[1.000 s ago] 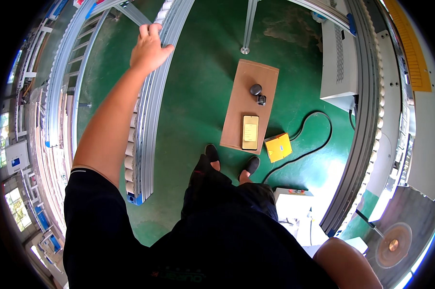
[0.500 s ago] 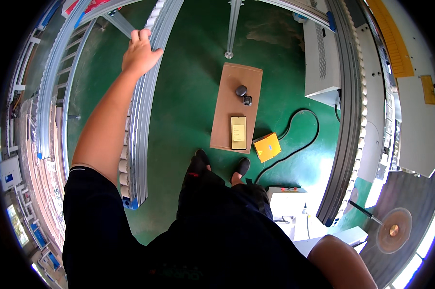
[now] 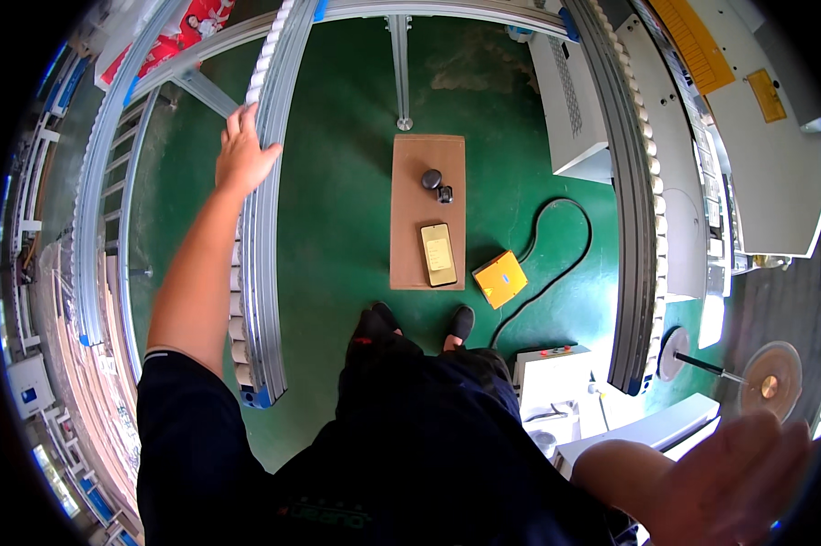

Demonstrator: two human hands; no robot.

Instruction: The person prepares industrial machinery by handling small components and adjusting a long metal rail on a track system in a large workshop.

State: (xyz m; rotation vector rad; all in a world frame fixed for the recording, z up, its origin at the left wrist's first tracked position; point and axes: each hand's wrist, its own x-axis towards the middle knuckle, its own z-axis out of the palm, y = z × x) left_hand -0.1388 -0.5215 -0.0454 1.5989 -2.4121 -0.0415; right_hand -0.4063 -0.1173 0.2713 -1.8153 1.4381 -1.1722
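Note:
My left hand point(image 3: 245, 155) lies on the left roller rail point(image 3: 266, 227), a long grey metal profile with a row of white rollers along it. Its fingers stretch forward over the rollers and the thumb stands apart on the metal. At the lower right, my right hand point(image 3: 742, 478) is raised near a round disc point(image 3: 769, 387) on a black rod. Motion smears its fingers, and I make out nothing held. Between the rails, a brown cardboard-like panel point(image 3: 406, 214) bears a phone point(image 3: 438, 255) with a lit yellowish screen and two small dark objects point(image 3: 438, 185).
A yellow box point(image 3: 499, 279) with a black cable point(image 3: 589, 238) lies right of the panel. The right roller rail point(image 3: 630, 273) borders a white cabinet point(image 3: 565, 109). A white box with coloured buttons point(image 3: 545, 369) stands near my feet. Long boards are stacked at far left.
My right hand has come into view at the lower right. My left hand stays on the rail, its fingers straighter. The view has shifted, showing more red packaging at the upper left.

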